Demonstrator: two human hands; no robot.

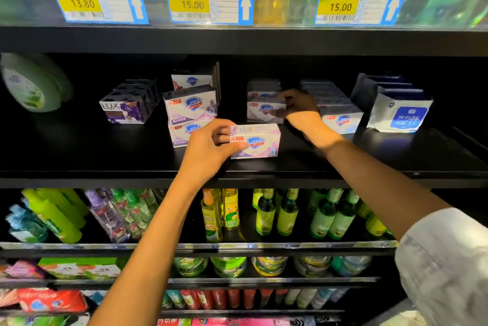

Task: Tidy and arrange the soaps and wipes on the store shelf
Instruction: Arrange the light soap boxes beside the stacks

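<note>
Soap-sorting at frame centre: left hand (pixel 211 146) pinches a soap box (pixel 254 141), right hand (pixel 298 109) grips another box (pixel 265 111); next, probably seat both squarely.

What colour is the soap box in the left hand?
The soap box is white with pink-lilac tinting and a blue shield logo, seen in the head view, held by the left hand.
</note>
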